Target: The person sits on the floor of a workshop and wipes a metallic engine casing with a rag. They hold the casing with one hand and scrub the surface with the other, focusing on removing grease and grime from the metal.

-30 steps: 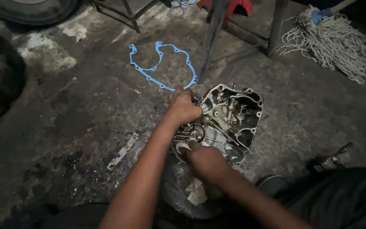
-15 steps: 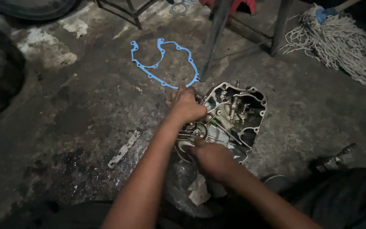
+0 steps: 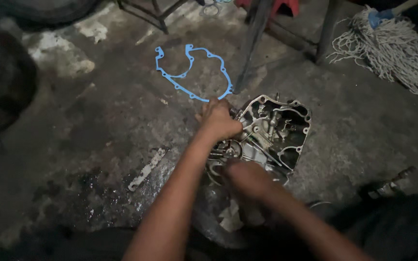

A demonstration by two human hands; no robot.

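Head view: left hand [image 3: 221, 121] curled down on the near-left edge of the open engine case [image 3: 272, 130] — fingers bent, grip hidden. Right hand [image 3: 247, 176] blurred at the case's near end; cannot tell the fingers. Best to hold steady, press gently. Just beyond the left fingers, a blue gasket [image 3: 192, 72] on the dirty floor [image 3: 97, 130]. Far right of the fingers, a mop [image 3: 388, 48]. A leaning metal bar [image 3: 250, 48] just past them — easy to bump.

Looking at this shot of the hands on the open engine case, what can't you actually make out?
- Head view: right hand is motion-blurred; grip unclear.
- Left hand covers the near edge of the engine case.
- Mop handle cut off by the top edge.
- Small parts inside the case: too dim and small.
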